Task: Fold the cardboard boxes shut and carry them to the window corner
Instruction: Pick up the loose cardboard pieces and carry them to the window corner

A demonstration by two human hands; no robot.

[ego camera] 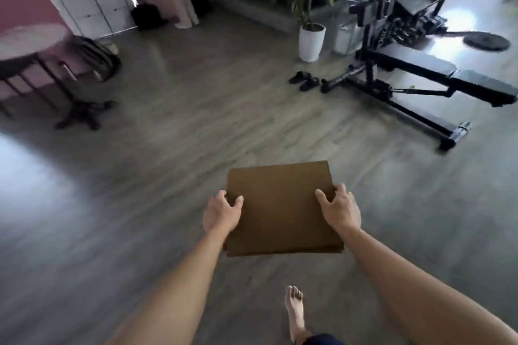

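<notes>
Cardboard box (283, 210), flaps down, rides low-centre at 6 o'clock over the floor (168, 148), left hand (221, 214) and right hand (340, 211) curled over its side edges with fingers wrapped under: keep it level, grip even, steer left of the weight bench (426, 75) at 2 o'clock.

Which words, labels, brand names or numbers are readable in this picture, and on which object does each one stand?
None can be read.
Cardboard box, held by left hand and right hand: its top is plain brown, no print or label in view.
Weight bench: possible markings on the upright frame, too blurred to read.
White plant pot: plain.
</notes>
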